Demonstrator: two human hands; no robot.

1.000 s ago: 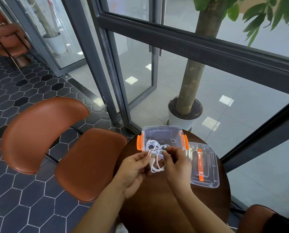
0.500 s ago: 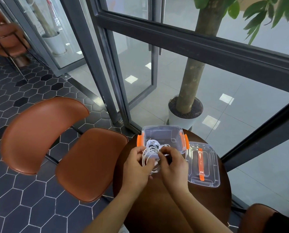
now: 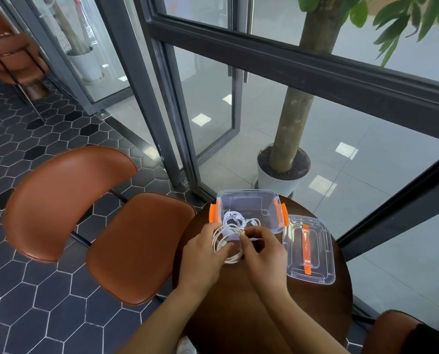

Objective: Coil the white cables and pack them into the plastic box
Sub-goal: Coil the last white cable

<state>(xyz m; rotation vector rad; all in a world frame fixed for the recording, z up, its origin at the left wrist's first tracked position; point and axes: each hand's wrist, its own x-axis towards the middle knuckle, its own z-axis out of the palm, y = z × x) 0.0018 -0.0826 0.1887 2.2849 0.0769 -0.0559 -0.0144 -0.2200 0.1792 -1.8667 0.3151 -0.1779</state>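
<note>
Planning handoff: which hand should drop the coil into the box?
Left, probably. The left hand has the coiled cable looped around its fingers, beside the open box; the right hand only pinches the plug end.

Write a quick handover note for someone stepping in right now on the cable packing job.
Left hand: holds the loops of a half-wound white cable.
Right hand: pinches that cable's plug end.
Plastic box: open on the round table, one coiled cable already inside.
Lid: off, lying right of the box.
Left: finish this coil, drop it in, fit the lid.
</note>
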